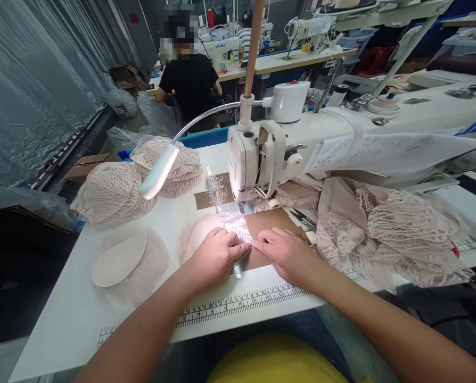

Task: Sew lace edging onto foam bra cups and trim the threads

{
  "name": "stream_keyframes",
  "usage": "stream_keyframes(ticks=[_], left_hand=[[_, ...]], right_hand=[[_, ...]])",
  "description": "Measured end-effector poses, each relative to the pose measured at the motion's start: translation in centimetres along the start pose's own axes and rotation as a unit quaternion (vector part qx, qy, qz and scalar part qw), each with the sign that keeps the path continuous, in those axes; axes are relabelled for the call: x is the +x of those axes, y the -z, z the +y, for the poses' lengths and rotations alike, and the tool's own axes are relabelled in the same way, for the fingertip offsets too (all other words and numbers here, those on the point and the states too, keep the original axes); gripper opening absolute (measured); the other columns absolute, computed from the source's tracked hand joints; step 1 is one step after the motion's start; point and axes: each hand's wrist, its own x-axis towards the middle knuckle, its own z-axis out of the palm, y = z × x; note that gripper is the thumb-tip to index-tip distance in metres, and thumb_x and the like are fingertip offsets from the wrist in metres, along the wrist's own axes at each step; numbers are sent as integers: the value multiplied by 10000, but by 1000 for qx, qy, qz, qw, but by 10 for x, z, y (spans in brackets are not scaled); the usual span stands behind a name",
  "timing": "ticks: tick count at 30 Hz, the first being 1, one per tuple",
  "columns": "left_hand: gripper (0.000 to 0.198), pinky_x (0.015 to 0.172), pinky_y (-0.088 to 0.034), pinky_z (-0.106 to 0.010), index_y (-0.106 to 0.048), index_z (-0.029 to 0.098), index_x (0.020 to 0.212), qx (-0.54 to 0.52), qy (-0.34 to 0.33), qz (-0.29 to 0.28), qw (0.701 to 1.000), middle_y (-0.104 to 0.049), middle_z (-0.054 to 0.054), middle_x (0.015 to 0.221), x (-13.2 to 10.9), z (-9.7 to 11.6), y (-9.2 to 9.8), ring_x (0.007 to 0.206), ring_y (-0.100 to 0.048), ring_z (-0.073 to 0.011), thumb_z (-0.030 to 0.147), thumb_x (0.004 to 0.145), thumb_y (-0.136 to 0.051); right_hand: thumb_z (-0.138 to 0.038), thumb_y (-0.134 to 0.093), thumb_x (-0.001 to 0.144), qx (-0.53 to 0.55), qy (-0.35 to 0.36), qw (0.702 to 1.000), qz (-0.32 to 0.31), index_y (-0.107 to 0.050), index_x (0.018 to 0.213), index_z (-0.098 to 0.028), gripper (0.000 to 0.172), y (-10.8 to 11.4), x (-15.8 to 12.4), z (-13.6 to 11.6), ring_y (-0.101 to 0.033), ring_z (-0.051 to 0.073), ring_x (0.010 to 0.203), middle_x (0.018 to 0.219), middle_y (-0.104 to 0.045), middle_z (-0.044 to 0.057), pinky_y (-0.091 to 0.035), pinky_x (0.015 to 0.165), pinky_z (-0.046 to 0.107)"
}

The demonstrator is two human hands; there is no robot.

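Observation:
My left hand (218,251) is closed on a light lace piece (238,223), its thumb and forefinger pinching the near edge. My right hand (285,250) pinches the same edge, its fingertips touching or nearly touching the left ones. The lace lies just in front of the needle of a white sewing machine (248,154), lit by its lamp. Left of it a beige foam cup (198,232) is partly covered by my left hand. Under my right hand lies a brown plate (268,223) on the machine bed.
Stacked lace cups (110,194) and flat beige ovals (120,259) lie at the left. A lace heap (385,234) sits right, near dark thread snips (303,218). A bendable lamp (159,173) arches over the table (70,314). A co-worker (188,80) sits ahead.

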Motion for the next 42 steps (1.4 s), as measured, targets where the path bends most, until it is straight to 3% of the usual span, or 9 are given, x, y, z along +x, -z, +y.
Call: stream_keyframes(ticks=[5,9,14,24,33,42], left_hand=[[333,774,-448,-349,-579,193,1153,-5,19,14,1000,-588,-98,1095,6,0,1,881,-532,-193,166,894,-370],[361,767,-469,-372,-532,149,1209,64,44,2,997,-511,-122,1294,16,0,2,878,-540,-217,179,893,-359],[368,737,-486,-370,-560,128,1191,96,53,-18,994,-547,-112,1268,20,1,4,775,-528,-202,169,884,-360],[386,764,-500,-390,-550,89,1196,92,25,-11,995,-546,-149,1264,21,-6,4,899,-565,-238,141,846,-396],[424,807,-483,-401,-518,98,1228,80,23,-27,996,-507,-139,1310,22,-10,6,940,-550,-254,130,813,-437],[485,839,-469,-395,-513,107,1262,81,17,-32,996,-493,-118,1342,26,-23,6,974,-539,-258,120,780,-454]], right_hand=[[13,-434,706,-6,0,1000,-8,-614,991,-155,377,-2,0,0,-397,180,747,834,-533,53,-302,651,289],[25,-425,689,-2,-2,1000,-7,-612,951,-153,367,-3,0,0,-396,178,743,833,-541,53,-295,655,289],[35,-425,672,-17,-7,1000,10,-604,898,-155,346,-4,-1,-2,-372,175,707,802,-531,47,-266,621,290],[13,-432,710,-12,-9,1000,27,-581,831,-155,254,-3,1,-4,-370,171,704,803,-535,49,-259,622,291],[-4,-424,763,16,-16,1000,2,-608,925,-154,288,-1,2,-3,-414,183,758,839,-543,54,-302,670,300],[5,-418,746,17,-28,999,-27,-609,895,-148,287,3,8,-1,-439,185,759,835,-558,62,-306,655,296]])
